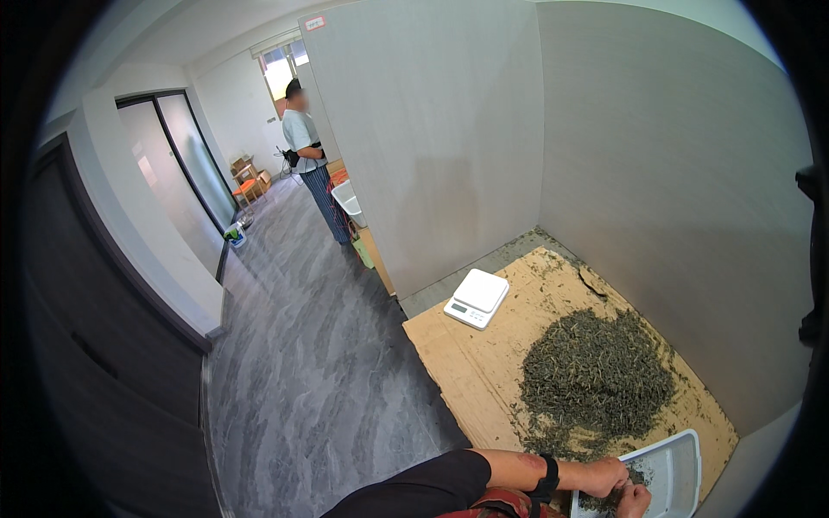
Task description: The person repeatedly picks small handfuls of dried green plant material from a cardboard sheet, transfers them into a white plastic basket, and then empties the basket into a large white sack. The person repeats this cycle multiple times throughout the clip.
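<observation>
My left hand (603,477) and my right hand (634,501) are close together at the bottom right, over a white plastic tray (684,461). Their fingers are curled and the fingertips nearly meet; what may be pinched between them is too small to make out. Loose dark dried leaves (599,503), like tea, lie in the tray around my hands. Just beyond the tray is a large heap of the same dried leaves (596,372) on a cardboard sheet (460,362). Farther back on the cardboard sits a white digital kitchen scale (479,294).
Grey partition panels (427,129) enclose the work surface at the back and right. Leaf crumbs and a dark strip (590,283) lie along the right panel. On the left, a person (304,146) stands on the grey marbled floor (304,362) by another white tray (348,199).
</observation>
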The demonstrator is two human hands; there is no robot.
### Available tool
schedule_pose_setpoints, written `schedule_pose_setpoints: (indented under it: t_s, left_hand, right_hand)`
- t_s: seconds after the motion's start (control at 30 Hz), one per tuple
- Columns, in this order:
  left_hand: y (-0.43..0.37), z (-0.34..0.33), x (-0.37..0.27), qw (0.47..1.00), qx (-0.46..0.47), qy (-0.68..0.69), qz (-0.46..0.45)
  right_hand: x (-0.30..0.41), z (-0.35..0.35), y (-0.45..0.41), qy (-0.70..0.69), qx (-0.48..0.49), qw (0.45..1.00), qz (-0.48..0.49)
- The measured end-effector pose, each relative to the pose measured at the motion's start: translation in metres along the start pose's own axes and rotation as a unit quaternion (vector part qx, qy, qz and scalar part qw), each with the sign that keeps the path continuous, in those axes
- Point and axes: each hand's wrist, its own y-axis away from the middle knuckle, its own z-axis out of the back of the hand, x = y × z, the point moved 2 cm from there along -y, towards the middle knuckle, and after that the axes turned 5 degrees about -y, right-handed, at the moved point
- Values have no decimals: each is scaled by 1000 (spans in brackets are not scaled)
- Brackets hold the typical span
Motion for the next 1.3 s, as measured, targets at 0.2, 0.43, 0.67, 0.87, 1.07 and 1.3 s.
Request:
schedule_pose_setpoints:
  t_s: [0.2, 0.43, 0.67, 0.87, 1.07, 1.3]
  left_hand:
    - [2, -10, 3, 993, 32, -59, -96]
    - [2, 6, -11, 992, 93, -65, -51]
    - [10, 35, -35, 998, 26, -43, -48]
    - [15, 53, -42, 999, -25, -20, -27]
    - [19, 67, -32, 997, -35, -69, 17]
    - [27, 93, -32, 973, 161, 22, 165]
  right_hand:
    - [7, 5, 3, 86, -19, 996, -24]
    - [15, 5, 11, -45, -56, 996, 44]
    - [5, 5, 5, -127, -97, 987, 1]
    - [1, 21, 7, -1, -170, 985, 3]
    - [-24, 50, 16, 139, -272, 951, 56]
    - [-21, 91, 56, 365, -280, 888, -12]
